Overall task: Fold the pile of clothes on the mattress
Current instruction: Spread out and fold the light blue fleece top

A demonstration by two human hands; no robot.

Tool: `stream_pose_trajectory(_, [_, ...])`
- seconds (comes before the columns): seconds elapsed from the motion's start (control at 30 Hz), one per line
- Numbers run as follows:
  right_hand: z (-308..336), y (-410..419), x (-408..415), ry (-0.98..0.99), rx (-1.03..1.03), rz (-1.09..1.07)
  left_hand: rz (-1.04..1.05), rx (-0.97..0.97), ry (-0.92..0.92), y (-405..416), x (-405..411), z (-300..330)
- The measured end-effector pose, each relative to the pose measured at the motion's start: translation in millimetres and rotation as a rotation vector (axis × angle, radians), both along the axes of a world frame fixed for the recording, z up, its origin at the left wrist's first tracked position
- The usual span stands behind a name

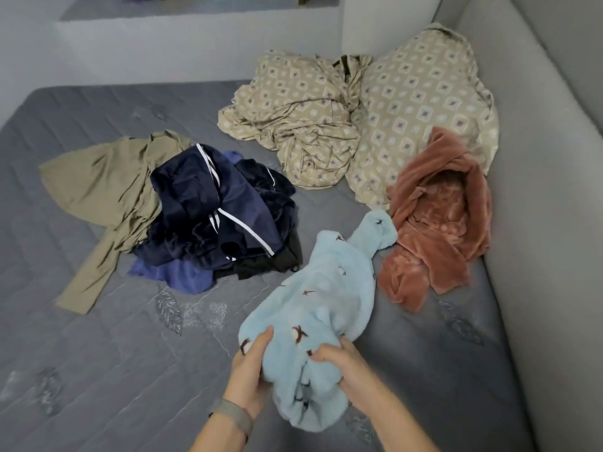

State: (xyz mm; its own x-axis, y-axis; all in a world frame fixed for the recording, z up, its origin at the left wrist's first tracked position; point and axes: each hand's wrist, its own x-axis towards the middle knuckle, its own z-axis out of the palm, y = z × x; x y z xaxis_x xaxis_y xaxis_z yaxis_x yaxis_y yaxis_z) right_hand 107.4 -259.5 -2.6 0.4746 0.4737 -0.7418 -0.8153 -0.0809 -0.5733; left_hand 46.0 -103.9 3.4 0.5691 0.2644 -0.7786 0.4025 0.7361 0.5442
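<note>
Nearest the camera, a fluffy light-blue fleece garment with small brown bird motifs (313, 308) is bunched between both hands: the left hand (251, 363) grips its left edge with the thumb on top, and the right hand (342, 363) has its fingers curled into the folds. The garment trails away across the grey quilted mattress (98, 337). Beyond, a crumpled beige diamond-patterned bedsheet (310, 125) lies against the grey padded wall (538, 158). The unfolded pile of navy striped and olive clothes (208, 203) sits left of centre. A rust-coloured plush robe (440, 216) lies just right of the blue garment. A grey wristband (235, 415) circles the left wrist.
</note>
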Motion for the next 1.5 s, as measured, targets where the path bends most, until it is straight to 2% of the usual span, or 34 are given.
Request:
stream_pose_trajectory(0.07, [19.9, 5.9, -27.9, -0.122, -0.04, 0.038, -0.023, 0.048, -0.04, 13.7, -23.8, 21.0])
stream_pose_trajectory(0.2, [55.2, 20.0, -79.7, -0.438, -0.283, 0.047, -0.086, 0.233, -0.13, 56.0, -65.8, 71.5])
stream_pose_trajectory(0.33, [97.5, 40.3, -120.5, -0.632, -0.304, 0.002, -0.202, 0.447, -0.225, 93.7, -109.6, 128.7])
stream_pose_trajectory(0.5, [143.0, 58.8, -148.5, -0.896, -0.353, 0.114, -0.267, 0.546, -0.466, 118.6, -149.1, 205.3])
stream_pose_trajectory(0.57, [170.2, 54.1, -150.8, -0.977, -0.308, 0.167, -0.312, 0.574, -0.565, 124.2, -160.4, 233.1])
stream_pose_trajectory(0.63, [196.1, 49.6, -146.4, -1.07, -0.299, 0.193, -0.341, 0.62, -0.61, 127.7, -164.6, 251.6])
stream_pose_trajectory(0.7, [207.6, 45.9, -131.7, -1.177, -0.382, 0.129, -0.341, 0.791, -0.589, 129.9, -154.7, 253.2])
stream_pose_trajectory(0.8, [185.6, 45.5, -93.7, -1.305, -0.66, 0.048, -0.283, 1.119, -0.416, 125.5, -115.1, 209.9])
stream_pose_trajectory(0.9, [114.3, 49.3, -62.3, -1.319, -0.856, 0.13, -0.396, 1.336, -0.4, 109.1, -81.6, 124.3])
stream_pose_trajectory(1.0, [7.2, 51.3, -59.9, -1.143, -1.006, 0.423, -0.709, 1.428, -0.275, 94.3, -76.0, 10.6])
stream_pose_trajectory(1.07, [-70.6, 44.9, -75.0, -0.963, -1.027, 0.623, -1.054, 1.503, -0.003, 91.4, -89.2, -74.0])
stream_pose_trajectory(1.13, [-147.0, 31.4, -95.2, -0.783, -1.016, 0.764, -1.335, 1.406, 0.24, 93.5, -113.5, -151.8])
stream_pose_trajectory(1.17, [-182.7, 24.8, -104.8, -0.753, -1.02, 0.821, -1.372, 1.339, 0.293, 95.3, -127.3, -186.6])
stream_pose_trajectory(1.23, [-239.0, 18.2, -121.1, -0.846, -1.08, 0.882, -1.364, 1.352, 0.288, 98.8, -149.0, -242.5])
stream_pose_trajectory(1.3, [-277.7, 18.7, -131.3, -1.054, -1.161, 0.795, -1.311, 1.594, 0.176, 100.6, -156.9, -282.1])
stream_pose_trajectory(1.37, [-304.8, 19.7, -137.7, -1.219, -1.146, 0.666, -1.217, 1.738, 0.087, 104.2, -154.9, -313.7])
stream_pose_trajectory(1.5, [-333.7, 13.6, -144.2, -1.441, -1.22, 0.514, -1.087, 1.759, 0.004, 107.0, -158.9, -328.2])
